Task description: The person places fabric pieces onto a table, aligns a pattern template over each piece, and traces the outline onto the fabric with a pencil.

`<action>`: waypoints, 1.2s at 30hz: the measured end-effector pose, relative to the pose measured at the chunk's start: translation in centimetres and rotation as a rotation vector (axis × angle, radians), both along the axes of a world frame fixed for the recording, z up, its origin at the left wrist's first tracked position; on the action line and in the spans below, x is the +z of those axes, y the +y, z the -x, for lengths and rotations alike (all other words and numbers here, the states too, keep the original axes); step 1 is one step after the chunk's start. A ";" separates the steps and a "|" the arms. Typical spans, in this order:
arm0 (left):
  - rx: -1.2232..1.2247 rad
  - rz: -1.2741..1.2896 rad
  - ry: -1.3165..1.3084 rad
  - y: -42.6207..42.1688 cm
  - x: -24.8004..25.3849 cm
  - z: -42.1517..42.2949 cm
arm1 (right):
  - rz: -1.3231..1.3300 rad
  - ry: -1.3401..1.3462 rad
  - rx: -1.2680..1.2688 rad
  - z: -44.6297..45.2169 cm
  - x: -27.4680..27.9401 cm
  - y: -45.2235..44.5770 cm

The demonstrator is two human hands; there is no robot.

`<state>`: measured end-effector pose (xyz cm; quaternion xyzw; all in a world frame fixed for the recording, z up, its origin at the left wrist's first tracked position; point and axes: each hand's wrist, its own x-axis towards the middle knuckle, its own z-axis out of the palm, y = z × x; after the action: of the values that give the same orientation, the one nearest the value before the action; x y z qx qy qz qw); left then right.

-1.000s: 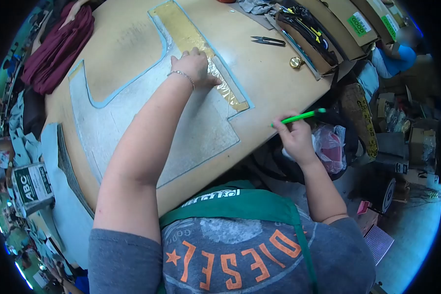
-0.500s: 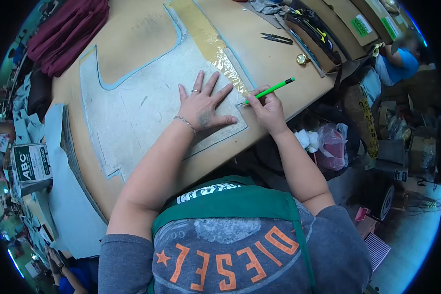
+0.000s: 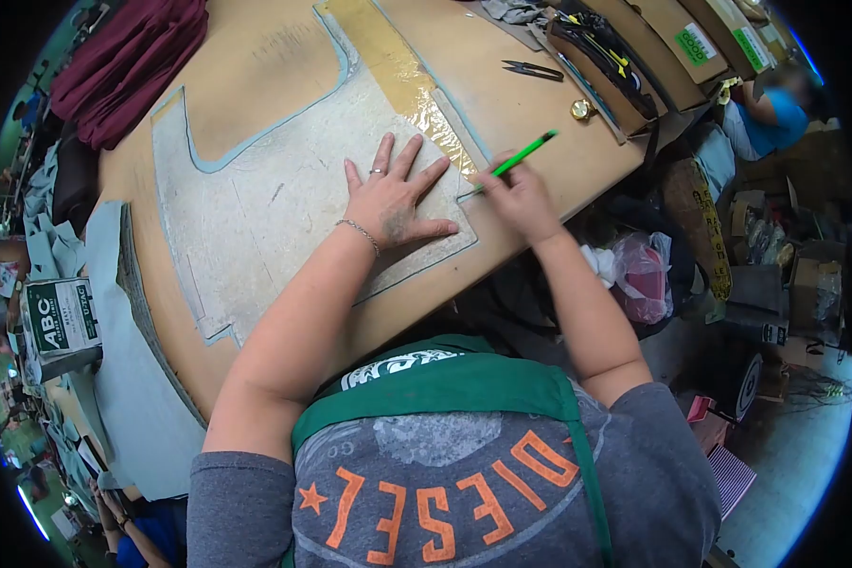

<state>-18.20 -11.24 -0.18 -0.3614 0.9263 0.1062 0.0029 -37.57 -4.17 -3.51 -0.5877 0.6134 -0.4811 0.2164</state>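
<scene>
Across a tan table (image 3: 483, 90) lies a large, pale, flat pattern board (image 3: 256, 213) with a curved cutout, a blue edge showing along parts of its outline and shiny yellow tape (image 3: 393, 71) down its upper arm. Flat on the board, the left hand (image 3: 393, 204) spreads its fingers wide, palm down, with nothing gripped. At the small notch in the board's right edge, the right hand (image 3: 521, 199) pinches a green pen (image 3: 516, 163) between thumb and fingers, its tip down at the notch; the hand is slightly blurred. Beyond them, black snips (image 3: 533, 70) and a gold watch (image 3: 581, 110) rest near an open box of tools (image 3: 608, 68). Maroon cloth (image 3: 128, 71) is heaped at the far left, and gray-blue sheets (image 3: 147, 360) hang beside the near left edge.
</scene>
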 end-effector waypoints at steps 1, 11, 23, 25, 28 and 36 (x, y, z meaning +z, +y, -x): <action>0.002 0.003 0.006 0.0 -0.1 0.0 | -0.024 -0.011 -0.071 1.4 0.3 0.2; 0.044 0.043 0.670 -1.4 -1.8 -7.1 | -0.014 -0.316 -0.088 -0.6 2.3 3.5; 0.988 -0.057 0.773 5.9 -2.2 -35.7 | -0.332 0.397 -0.293 2.8 1.9 -2.1; 0.920 0.013 0.791 6.2 -2.5 -34.7 | -0.366 0.526 -0.292 1.6 1.6 -3.7; 0.893 0.079 0.694 5.7 -2.7 -33.5 | -0.341 0.578 -0.288 1.8 0.2 -5.4; 0.960 -0.071 0.573 3.9 -3.1 -32.5 | -0.397 0.675 -0.342 0.9 0.0 -7.5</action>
<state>14.31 -7.39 -3.31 -0.6989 0.6176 0.2205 -0.2855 -38.49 -11.69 -3.47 -0.5491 0.8191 -0.1635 0.0295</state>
